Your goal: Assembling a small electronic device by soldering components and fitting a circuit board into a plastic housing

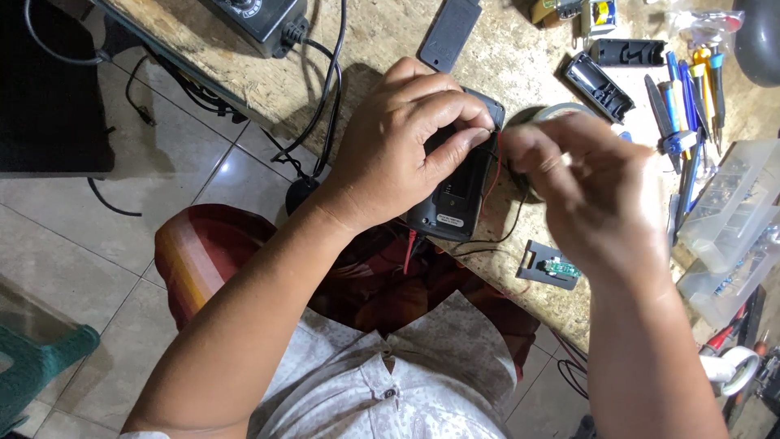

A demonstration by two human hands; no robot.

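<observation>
**benchrat:** Chipboard-looking bench top (390, 41), pale and speckled, takes up the far half of the view. Near its front edge is a black plastic device case (455, 199), opened up, with thin red and black wires (494, 175) trailing out of it.

**solderpaws:** What are the hands doing?

**benchrat:** Left hand (398, 146) is wrapped over the case's far end, fingers curled and thumb pressed against the side. Right hand (593, 187) is just to the right of it and blurry. Fingers look bunched, but I can't tell if they're pinching anything.

**solderpaws:** Handling?

**benchrat:** I'd guess light, stiff shell, slightly slick. Grip it by the long sides; those wires look fragile, so don't tug. A small grey bracket with a green circuit board (552, 268) sits nearer right, screwdrivers (682, 97) farther right.
</observation>
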